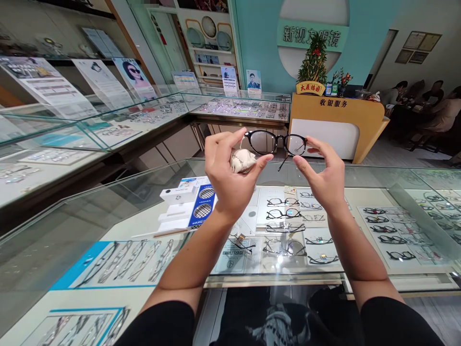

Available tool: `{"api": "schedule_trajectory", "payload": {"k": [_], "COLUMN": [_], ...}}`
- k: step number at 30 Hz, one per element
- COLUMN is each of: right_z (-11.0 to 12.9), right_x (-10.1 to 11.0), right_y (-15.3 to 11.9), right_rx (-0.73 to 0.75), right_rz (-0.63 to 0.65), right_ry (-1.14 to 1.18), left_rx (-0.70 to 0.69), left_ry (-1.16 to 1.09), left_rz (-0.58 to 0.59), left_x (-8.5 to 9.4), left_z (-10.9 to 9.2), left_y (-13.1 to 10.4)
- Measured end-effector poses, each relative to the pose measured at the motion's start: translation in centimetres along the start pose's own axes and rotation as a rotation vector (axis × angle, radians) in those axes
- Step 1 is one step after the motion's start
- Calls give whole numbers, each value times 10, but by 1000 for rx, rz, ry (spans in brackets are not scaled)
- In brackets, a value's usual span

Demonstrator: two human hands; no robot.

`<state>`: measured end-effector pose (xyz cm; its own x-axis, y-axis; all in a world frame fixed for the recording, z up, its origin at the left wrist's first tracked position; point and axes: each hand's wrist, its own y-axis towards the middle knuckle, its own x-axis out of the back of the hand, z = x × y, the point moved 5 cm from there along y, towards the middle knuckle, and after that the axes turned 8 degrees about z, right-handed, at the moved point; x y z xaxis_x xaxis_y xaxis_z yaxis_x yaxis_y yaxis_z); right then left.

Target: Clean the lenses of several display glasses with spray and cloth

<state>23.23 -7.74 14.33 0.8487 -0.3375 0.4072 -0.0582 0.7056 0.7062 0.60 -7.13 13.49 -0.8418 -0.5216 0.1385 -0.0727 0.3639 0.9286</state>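
- Eyeglasses [279,139] with dark rims were held raised above the glass display counter [133,221], in front of the person.
- Beyond them stood a yellow-and-white desk [370,115].
- Rows of spectacle frames [284,213] lay inside the counter.
- Left hand [228,170] was partly closed, gripping one side of the eyewear.
- Right hand [326,175] was partly closed, index finger and thumb at the opposite side.
- Crumpled pale cloth [242,161] sat within the left hand's grasp.
- Small mark [296,150] showed on the right-hand lens.

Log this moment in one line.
left hand: holding glasses, crumpled cloth | right hand: holding glasses | glasses: raised above display counter
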Motion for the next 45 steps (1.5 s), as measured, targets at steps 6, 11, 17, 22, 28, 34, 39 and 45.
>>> {"api": "schedule_trajectory", "payload": {"k": [6, 11, 17, 22, 28, 34, 39, 45], "right_z": [8, 15, 17, 17, 16, -2, -13, -10], "right_x": [4, 8, 10, 10, 12, 2, -4, -3], "right_y": [-2, -5, -5, -5, -5, 2, 6, 5], "right_rx": [75, 123, 113, 88, 136, 95, 14, 45], "right_rz": [-85, -133, -133, -130, -163, -26, 50, 3], "right_ry": [-27, -87, -97, -38, -22, 69, 129, 126], "left_rx": [-26, -21, 1, 13, 34, -31, -184, -160], "left_ry": [73, 60, 16, 30, -40, 13, 28, 20], "left_rz": [-16, 27, 27, 43, 27, -30, -113, -82], "left_x": [-1, -7, -8, -8, -8, -2, 3, 3], "left_z": [2, 7, 9, 10, 11, 9, -1, 4], "left_y": [3, 3, 2, 1, 2, 3, 3, 2]}}
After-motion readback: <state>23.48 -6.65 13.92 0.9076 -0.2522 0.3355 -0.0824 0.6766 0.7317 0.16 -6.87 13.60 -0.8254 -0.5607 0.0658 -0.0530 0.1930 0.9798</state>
